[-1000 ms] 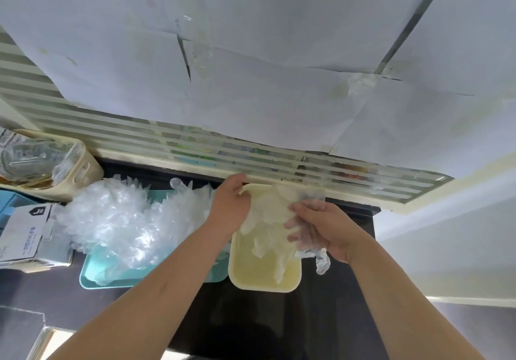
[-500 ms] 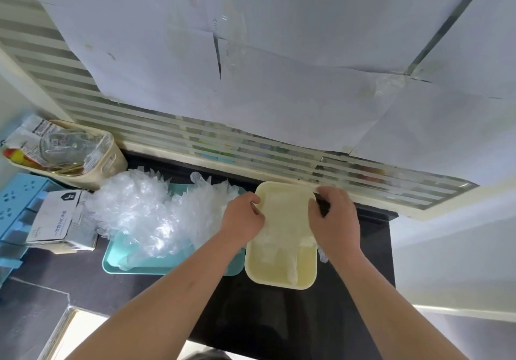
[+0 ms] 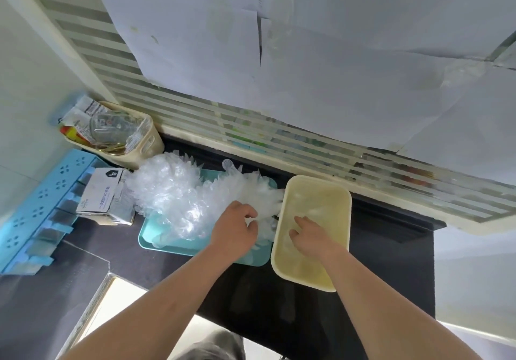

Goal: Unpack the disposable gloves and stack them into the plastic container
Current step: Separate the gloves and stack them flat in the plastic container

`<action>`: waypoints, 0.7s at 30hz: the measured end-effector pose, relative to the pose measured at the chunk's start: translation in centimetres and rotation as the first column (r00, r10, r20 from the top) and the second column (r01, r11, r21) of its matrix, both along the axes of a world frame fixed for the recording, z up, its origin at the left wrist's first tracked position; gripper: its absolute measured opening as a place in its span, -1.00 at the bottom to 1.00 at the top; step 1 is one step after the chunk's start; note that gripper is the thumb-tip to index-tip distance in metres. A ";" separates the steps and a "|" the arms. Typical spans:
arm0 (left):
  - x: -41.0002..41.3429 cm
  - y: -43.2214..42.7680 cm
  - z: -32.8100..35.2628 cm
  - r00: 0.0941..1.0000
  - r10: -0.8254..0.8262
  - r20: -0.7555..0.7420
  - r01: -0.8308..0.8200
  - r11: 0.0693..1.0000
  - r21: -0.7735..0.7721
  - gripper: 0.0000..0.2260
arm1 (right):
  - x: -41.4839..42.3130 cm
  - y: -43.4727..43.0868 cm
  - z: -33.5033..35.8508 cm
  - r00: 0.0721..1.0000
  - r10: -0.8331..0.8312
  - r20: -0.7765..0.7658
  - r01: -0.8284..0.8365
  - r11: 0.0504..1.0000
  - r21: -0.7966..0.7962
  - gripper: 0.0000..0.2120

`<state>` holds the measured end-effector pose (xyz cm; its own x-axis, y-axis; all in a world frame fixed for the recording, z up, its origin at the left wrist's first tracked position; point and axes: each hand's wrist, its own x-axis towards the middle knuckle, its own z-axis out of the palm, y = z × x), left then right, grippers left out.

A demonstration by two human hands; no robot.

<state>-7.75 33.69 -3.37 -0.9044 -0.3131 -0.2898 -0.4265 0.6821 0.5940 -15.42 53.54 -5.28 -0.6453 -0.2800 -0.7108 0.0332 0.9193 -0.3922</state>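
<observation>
A cream-coloured rectangular plastic container is parked on the dark countertop, and pretty much everything else can be placed off it. Inside it, some flattened clear gloves are laid down, mostly toward its far half. How many can't be made out, the plastic is too see-through. The right hand is reached down into the container with the fingers stretched out and spread. It's pressed onto those flattened gloves, nothing gripped.

Just beside the container's left wall, maybe touching it, a teal rectangular plastic tray is set. A big heap of clear, crinkly disposable plastic gloves is piled on it. A few glove fingers from the heap are draped right against the container's left rim. The left hand is held just left of the container over the nearest end of the heap. Its fingers are curled, and thumb and forefinger are closed on a bit of glove plastic.

Further left of the container, past the tray, a white printed cardboard box is lying, with a light blue perforated plastic rack further left still. Left of and behind the container, a beige plastic bin with handle slots is stuffed with clear wrappers. Behind the container, a striped frosted window is mostly covered by white paper sheets.
</observation>
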 end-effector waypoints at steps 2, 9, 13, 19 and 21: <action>0.3 -0.8 -0.4 0.999 -0.044 0.008 0.044 0.998 -0.038 -0.84 | 0.1 -0.3 0.3 0.990 -0.121 -0.079 0.116 0.991 -0.064 -0.55; -1.3 -0.4 -2.8 0.942 -0.294 0.161 0.326 0.918 -0.227 -0.43 | 2.7 -1.4 5.2 0.822 -0.519 -0.235 0.402 0.820 -0.407 -0.74; -1.8 -1.3 -3.9 0.886 -0.327 0.329 0.436 0.830 -0.349 -0.35 | 4.2 -2.7 7.4 0.820 -0.555 -0.140 0.418 0.747 -0.517 -0.76; -2.4 -4.2 -4.3 0.840 -0.399 0.366 0.521 0.782 -0.342 -0.76 | 4.9 -4.3 7.5 0.800 -0.598 -0.049 0.482 0.689 -0.542 -0.77; -2.4 -4.8 -3.6 0.888 -0.388 0.246 0.449 0.850 -0.277 -0.80 | 5.2 -5.0 7.2 0.803 -0.593 -0.058 0.472 0.692 -0.546 -0.78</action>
